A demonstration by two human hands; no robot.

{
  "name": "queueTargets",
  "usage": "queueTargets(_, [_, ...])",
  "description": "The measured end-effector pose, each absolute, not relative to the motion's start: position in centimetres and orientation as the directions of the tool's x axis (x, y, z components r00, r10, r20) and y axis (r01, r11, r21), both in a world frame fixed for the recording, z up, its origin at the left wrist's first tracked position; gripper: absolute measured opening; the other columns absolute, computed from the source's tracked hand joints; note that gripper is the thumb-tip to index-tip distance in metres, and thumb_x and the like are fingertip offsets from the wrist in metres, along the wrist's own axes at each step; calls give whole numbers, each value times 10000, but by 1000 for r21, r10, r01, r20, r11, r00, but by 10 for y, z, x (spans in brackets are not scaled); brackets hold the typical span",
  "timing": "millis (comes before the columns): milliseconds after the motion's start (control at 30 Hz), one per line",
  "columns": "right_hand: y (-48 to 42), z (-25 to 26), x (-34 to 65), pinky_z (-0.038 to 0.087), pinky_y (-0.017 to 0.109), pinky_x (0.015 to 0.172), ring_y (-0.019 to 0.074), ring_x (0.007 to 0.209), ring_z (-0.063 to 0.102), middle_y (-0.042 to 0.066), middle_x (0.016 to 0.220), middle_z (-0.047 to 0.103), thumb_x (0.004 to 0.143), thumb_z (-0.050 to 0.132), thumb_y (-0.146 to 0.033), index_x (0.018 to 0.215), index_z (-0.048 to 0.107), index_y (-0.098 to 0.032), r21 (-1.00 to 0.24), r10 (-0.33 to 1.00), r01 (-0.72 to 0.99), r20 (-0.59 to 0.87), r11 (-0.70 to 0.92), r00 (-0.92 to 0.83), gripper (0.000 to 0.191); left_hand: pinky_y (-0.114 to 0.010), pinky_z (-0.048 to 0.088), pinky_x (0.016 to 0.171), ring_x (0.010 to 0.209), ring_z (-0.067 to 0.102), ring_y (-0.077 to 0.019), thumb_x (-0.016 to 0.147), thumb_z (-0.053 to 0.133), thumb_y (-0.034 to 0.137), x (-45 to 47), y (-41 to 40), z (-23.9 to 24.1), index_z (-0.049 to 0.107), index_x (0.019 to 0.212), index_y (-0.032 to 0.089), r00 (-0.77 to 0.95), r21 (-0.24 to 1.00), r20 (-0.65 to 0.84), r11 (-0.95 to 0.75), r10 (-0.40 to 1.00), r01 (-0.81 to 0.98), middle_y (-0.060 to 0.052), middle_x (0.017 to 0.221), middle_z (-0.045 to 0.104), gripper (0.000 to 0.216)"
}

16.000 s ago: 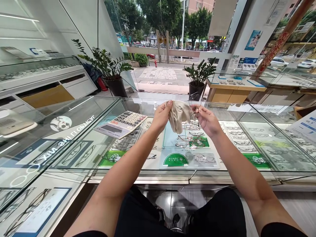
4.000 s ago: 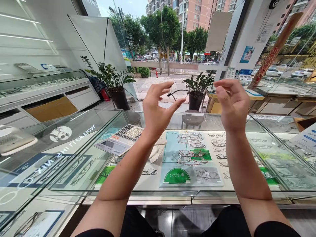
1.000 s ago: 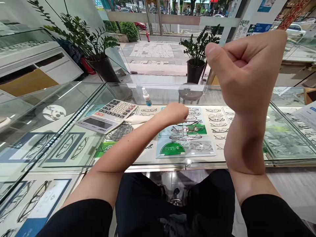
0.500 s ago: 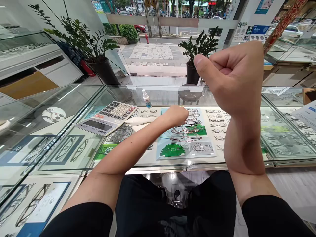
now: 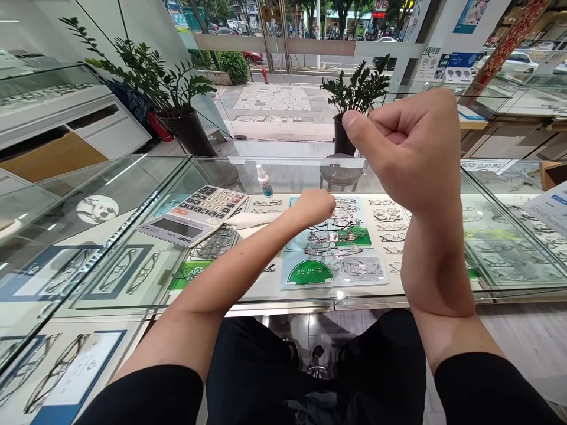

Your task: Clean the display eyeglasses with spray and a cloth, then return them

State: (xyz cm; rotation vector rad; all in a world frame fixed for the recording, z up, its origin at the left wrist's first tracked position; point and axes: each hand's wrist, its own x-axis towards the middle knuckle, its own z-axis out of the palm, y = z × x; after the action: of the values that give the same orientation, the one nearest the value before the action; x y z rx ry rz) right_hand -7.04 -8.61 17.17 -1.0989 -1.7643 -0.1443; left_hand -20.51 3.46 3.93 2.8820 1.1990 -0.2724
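Note:
My right hand point(image 5: 410, 156) is raised high on the right above the glass counter, curled into a fist with the thumb sticking out to the left. Nothing shows in it. Lower down, my left hand point(image 5: 315, 206) is also closed in a fist, seen from the back, and no object juts out of it. Its finger side is mostly hidden. Beneath it, several eyeglasses point(image 5: 334, 251) lie on a light blue display sheet point(image 5: 290, 277) with a green half-round label point(image 5: 310, 271). A white cloth or paper point(image 5: 250, 219) lies behind my left forearm.
A calculator point(image 5: 195, 215) rests on the glass counter at the left, with a small spray bottle point(image 5: 264, 180) behind it. More eyeglasses point(image 5: 392, 227) sit in rows to the right. A stool point(image 5: 341, 171) and potted plants point(image 5: 354, 88) stand beyond the counter. Papers point(image 5: 551, 203) lie far right.
My right hand has come down slightly and a little to the left, still in a fist. My left hand is almost unmoved. The whole view has shifted slightly.

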Motion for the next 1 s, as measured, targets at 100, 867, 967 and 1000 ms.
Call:
queueTargets(100, [-86,170,-70,145,352,654,106,667,112,-41,673,136,1077,677,-233,616,140,-247,-372,590,709,804,599,-77,708,-380,552,890,1113,804,-332,1018,642,185,-206,36,40,908,1158,199,705,-45,-158,-718,691,694,-154,1180,878,300])
queueTargets(867, [-50,148,-70,243,302,505,111,503,280,-90,555,319,994,819,-561,857,695,-268,-621,730,484,681,617,-57,346,-338,646,934,1051,776,-184,987,837,432,-273,7,145,748,953,226,330,828,551,-551,767,-102,-62,1088,823,227])
queueTargets(967, [-49,146,-72,212,298,502,105,502,258,-95,553,322,1004,800,-516,923,753,-253,-648,742,441,668,622,-65,279,-356,656,945,1080,780,-205,965,880,509,-272,5,144,747,983,215,315,806,583,-581,749,-110,-76,1104,834,323])
queueTargets(1000, [-49,146,-72,205,297,501,105,503,254,-95,554,323,1006,794,-503,933,767,-248,-657,745,423,663,625,-71,266,-361,657,951,1089,781,-212,956,891,527,-272,5,144,747,987,213,313,801,589,-588,745,-108,-78,1106,838,346])
